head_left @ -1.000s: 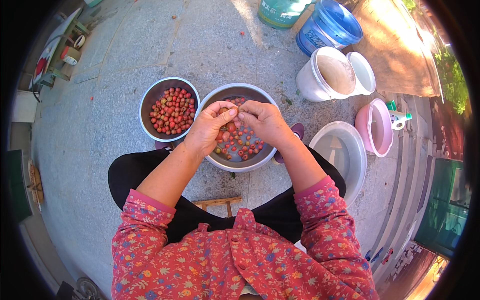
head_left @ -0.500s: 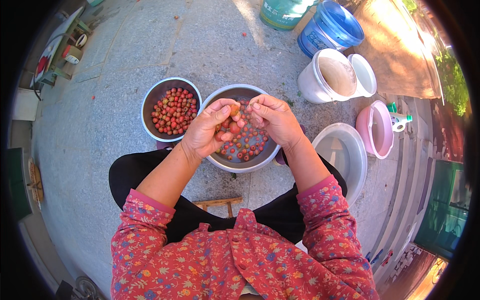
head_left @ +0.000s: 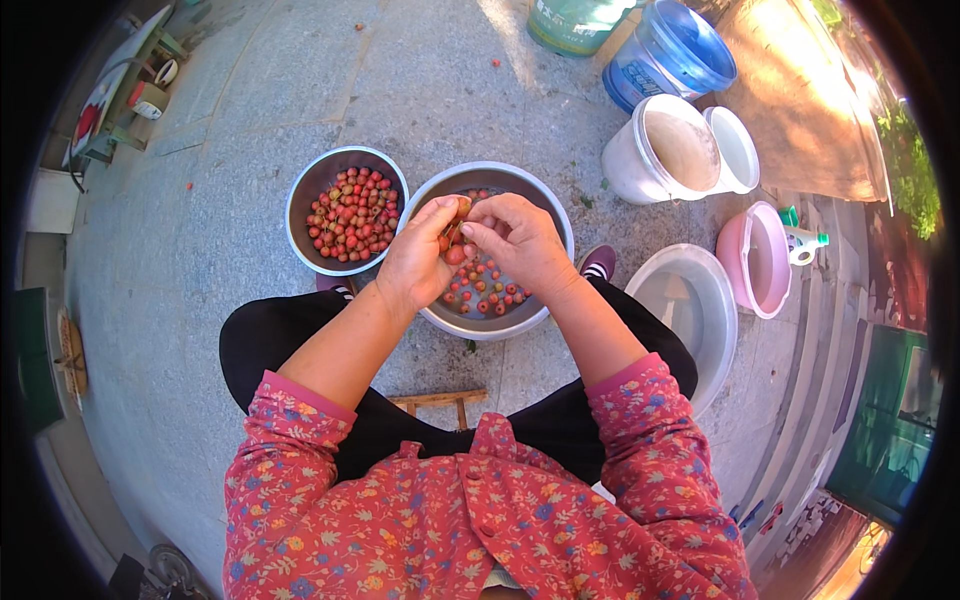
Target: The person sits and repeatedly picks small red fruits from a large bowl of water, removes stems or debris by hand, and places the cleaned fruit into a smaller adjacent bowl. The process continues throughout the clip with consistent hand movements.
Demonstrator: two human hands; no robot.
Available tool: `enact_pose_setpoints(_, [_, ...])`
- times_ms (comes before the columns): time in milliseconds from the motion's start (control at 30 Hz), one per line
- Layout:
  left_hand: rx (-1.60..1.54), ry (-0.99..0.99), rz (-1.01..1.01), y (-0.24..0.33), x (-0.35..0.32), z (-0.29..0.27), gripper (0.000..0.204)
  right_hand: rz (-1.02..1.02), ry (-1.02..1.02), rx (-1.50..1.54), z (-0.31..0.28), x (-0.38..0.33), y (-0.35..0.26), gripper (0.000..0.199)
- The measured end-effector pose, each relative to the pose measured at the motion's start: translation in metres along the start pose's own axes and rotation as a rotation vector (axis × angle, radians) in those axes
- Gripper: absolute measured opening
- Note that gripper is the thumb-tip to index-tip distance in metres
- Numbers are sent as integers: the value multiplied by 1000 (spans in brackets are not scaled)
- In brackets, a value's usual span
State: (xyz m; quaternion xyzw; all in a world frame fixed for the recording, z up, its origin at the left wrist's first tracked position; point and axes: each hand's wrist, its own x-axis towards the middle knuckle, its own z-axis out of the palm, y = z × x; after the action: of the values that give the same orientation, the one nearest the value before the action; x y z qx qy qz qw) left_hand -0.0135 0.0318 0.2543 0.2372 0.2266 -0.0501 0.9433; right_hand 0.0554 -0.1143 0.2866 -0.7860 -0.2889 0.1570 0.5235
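Observation:
Over the large metal basin (head_left: 563,210) my two hands meet, fingers closed. My left hand (head_left: 420,262) is wrapped around several hawthorn fruits (head_left: 456,253), red and yellowish-brown. My right hand (head_left: 522,245) presses against them from the other side, its thumb and fingers pinched together. Whatever lies between those fingertips is hidden. More hawthorn fruits (head_left: 487,300) float in water in the basin under my hands. To the left, a smaller metal bowl (head_left: 300,252) holds a heap of red hawthorn fruits (head_left: 352,213).
At my right knee stands a wide pale basin (head_left: 720,345), with a pink basin (head_left: 768,258) and a green-capped bottle (head_left: 803,243) beyond. White buckets (head_left: 635,165), a blue bucket (head_left: 630,85) and a green bucket (head_left: 570,28) stand at the far right. A wooden stool (head_left: 440,398) shows between my legs.
My right hand has moved left and in against the fruits in my left hand, closing the gap between them. The view has shifted slightly; a shoe now shows right of the basin.

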Motion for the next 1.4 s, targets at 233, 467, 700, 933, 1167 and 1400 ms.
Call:
enact_pose_setpoints(233, [91,3,-12,-3,0,4,22,113,40,202,2,2,24,9])
enact_pose_setpoints(467, [141,74,-29,-6,3,-6,15,189,-2,69,-5,1,27,12])
enact_pose_setpoints(700, [296,426,39,3,33,-81,7,281,-163,-277,9,-10,85,20])
enact_pose_setpoints(933, [281,850,347,47,42,-84,71,472,-187,-382,12,-30,154,21])
enact_pose_setpoints(1167, [196,531,334,19,4,-61,48,665,-424,-452,58,-47,211,23])
enact_pose_setpoints(1400, [282,150,173,36,-59,9,24,345,-290,-243,82,-61,323,48])
